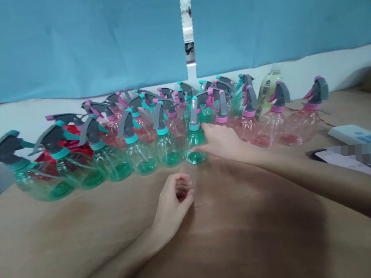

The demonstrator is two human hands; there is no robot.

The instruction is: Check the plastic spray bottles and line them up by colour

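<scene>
Several spray bottles stand in rows across the table. My right hand (221, 140) is wrapped round the right side of a green spray bottle (195, 144) with a grey head, in the middle of the front row. To its left is another green bottle (169, 149); a pink bottle (246, 126) stands beyond my right hand. My left hand (175, 201) rests over the table in front of the row, its fingers curled loosely with a gap to the thumb and nothing between them.
A yellowish bottle (268, 89) stands behind the pink ones. Red wrapping (74, 145) lies among the left bottles. A phone (355, 164) and a white box (357, 134) lie on the wooden table (115, 224) at right. A blue sheet (81, 44) hangs behind.
</scene>
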